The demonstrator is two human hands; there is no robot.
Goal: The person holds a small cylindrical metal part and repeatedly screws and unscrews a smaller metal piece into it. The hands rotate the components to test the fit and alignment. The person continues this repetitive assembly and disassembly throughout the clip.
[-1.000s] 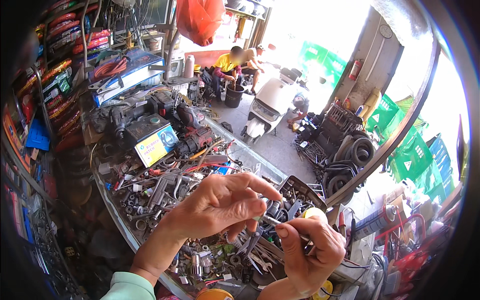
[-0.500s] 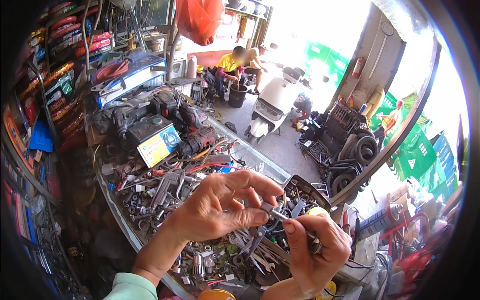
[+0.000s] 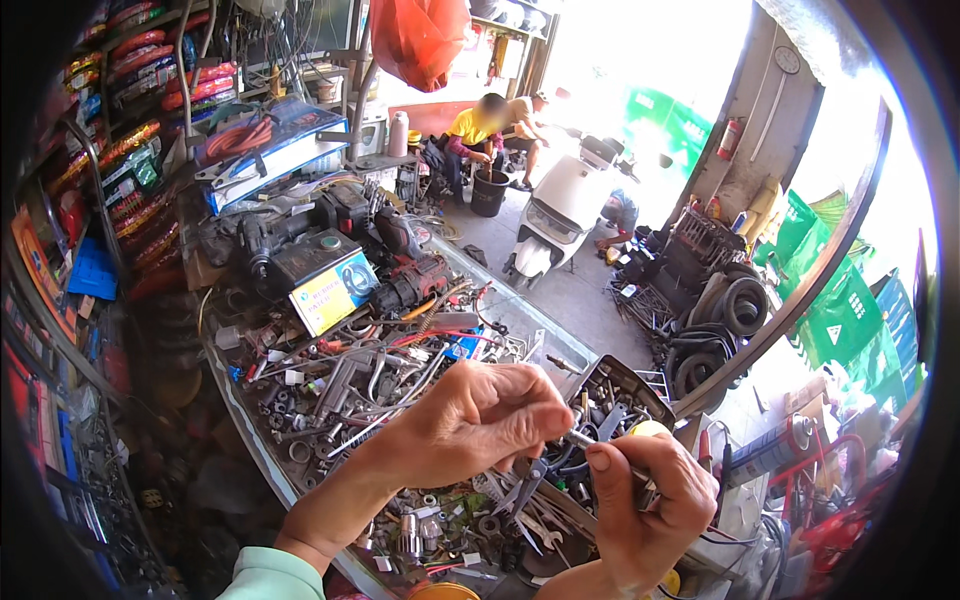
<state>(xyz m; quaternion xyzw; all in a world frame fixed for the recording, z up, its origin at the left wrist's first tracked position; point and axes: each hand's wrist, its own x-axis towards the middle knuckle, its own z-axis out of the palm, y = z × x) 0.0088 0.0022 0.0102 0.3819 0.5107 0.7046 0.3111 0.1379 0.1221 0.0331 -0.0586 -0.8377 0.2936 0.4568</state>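
A thin metal rod [image 3: 583,439] spans the small gap between my two hands, above the cluttered bench. My left hand [image 3: 490,415] pinches its left end between thumb and curled fingers, which hide that end. On the other side, my right hand [image 3: 650,495] grips the rod with the thumb on top and the fingers wrapped under. What else lies inside the right palm is hidden. Below the hands are loose metal parts, a pair of pliers [image 3: 529,487] and an open-ended wrench [image 3: 545,536]. A parts tray [image 3: 660,405] sits just beyond the right hand.
A glass-topped bench [image 3: 520,308] carries power drills [image 3: 410,285], a printed box [image 3: 328,295] and many fittings. Farther off stand a white scooter [image 3: 565,205] and seated people near a black bucket [image 3: 489,193]. Tyres [image 3: 745,305] are piled at right, with a spray can [image 3: 770,448] nearer.
The left fingers have closed further over the rod's end, covering the block-like metal piece visible earlier. Both hands appear slightly farther right and lower; the whole scene has shifted similarly.
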